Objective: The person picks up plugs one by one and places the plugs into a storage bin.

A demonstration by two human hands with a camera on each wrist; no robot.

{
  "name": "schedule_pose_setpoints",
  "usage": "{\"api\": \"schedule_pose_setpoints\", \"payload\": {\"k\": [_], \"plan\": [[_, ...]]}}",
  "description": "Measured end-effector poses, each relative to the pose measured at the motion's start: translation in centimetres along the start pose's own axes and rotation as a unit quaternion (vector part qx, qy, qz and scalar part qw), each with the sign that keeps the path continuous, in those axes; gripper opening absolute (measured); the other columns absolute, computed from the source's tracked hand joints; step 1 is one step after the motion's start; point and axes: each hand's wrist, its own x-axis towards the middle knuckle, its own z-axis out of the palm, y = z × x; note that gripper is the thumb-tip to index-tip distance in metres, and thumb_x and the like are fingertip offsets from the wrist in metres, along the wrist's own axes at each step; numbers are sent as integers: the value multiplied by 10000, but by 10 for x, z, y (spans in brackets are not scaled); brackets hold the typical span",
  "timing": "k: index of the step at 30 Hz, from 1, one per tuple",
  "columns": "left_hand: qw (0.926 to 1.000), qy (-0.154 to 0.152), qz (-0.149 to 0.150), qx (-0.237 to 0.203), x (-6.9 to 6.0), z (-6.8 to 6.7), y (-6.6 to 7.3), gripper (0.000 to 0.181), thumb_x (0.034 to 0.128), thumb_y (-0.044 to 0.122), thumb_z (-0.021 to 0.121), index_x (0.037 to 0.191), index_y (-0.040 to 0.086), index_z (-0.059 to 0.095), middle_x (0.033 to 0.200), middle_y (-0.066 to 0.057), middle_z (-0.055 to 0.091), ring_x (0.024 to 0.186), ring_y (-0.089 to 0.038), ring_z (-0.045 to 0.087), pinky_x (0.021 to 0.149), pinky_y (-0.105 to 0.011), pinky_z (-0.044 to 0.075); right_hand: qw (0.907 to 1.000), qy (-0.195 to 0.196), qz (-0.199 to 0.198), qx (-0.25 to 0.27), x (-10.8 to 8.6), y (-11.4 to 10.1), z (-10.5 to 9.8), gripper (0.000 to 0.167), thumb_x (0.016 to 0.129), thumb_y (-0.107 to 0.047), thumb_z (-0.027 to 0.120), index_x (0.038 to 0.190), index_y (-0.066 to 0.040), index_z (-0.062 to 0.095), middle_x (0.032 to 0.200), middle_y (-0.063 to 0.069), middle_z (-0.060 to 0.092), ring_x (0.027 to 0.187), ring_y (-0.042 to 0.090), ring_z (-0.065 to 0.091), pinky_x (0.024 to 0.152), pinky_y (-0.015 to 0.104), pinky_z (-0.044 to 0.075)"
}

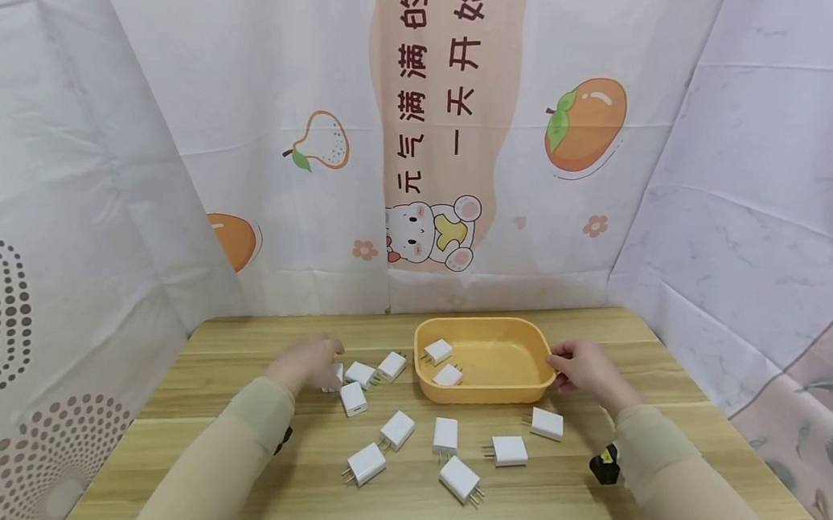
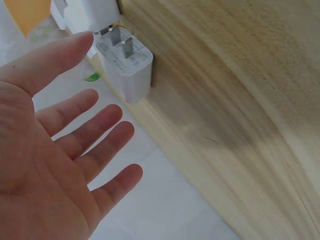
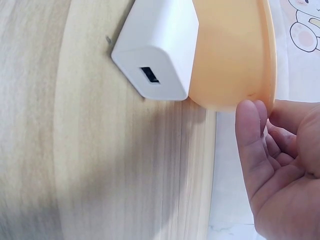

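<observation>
My left hand is over the far left of the table, beside a white charger plug that it partly hides. The left wrist view shows its fingers spread and relaxed, with the two-pronged charger plug just past them. At the right end of the yellow plastic basin, my right hand pinches the rim between thumb and fingers. Two white charger plugs lie inside the basin, one behind the other. In the right wrist view, a charger plug with a USB port appears near the basin.
Beside the left hand lie several charger plugs, among them one nearest the hand. More are scattered in front of the basin, such as one and another. The wooden table backs onto a printed curtain.
</observation>
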Motion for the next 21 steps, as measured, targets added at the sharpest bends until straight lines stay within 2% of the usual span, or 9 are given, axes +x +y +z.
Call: {"api": "schedule_pose_setpoints", "payload": {"k": [4, 10, 17, 21], "plan": [[9999, -67, 22, -116, 1, 1, -2, 578, 789, 206, 828, 1319, 55, 655, 1332, -146, 627, 1168, -342, 598, 989, -550, 477, 10000, 7, -12, 38, -1, 0, 0, 250, 1019, -49, 587, 1169, 148, 617, 860, 208, 667, 651, 204, 641, 622, 394, 608], [9997, -212, 140, -72, 4, 5, -4, 513, 780, 138, 795, 1271, 41, 679, 1249, -132, 668, 1035, -280, 622, 952, -517, 505, 10000, -11, -19, 88, -1, 0, 0, 246, 1018, -49, 588, 1161, 150, 620, 864, 218, 669, 654, 208, 644, 637, 413, 610], [9990, -320, 308, 67, 7, 10, -3, 388, 802, 22, 690, 1188, 48, 714, 1125, -95, 692, 908, -235, 590, 901, -481, 519, 10000, -30, 15, 43, -1, 0, -1, 252, 1024, -59, 587, 1171, 143, 619, 860, 202, 668, 658, 200, 639, 627, 393, 608], [9990, -312, 319, 41, 8, 11, -1, 363, 827, -16, 627, 1174, 40, 720, 1116, -101, 696, 896, -230, 587, 915, -488, 518, 10000, -19, 5, 31, 0, 0, -1, 253, 1023, -61, 588, 1169, 143, 620, 861, 202, 669, 655, 196, 639, 622, 388, 607]]}}
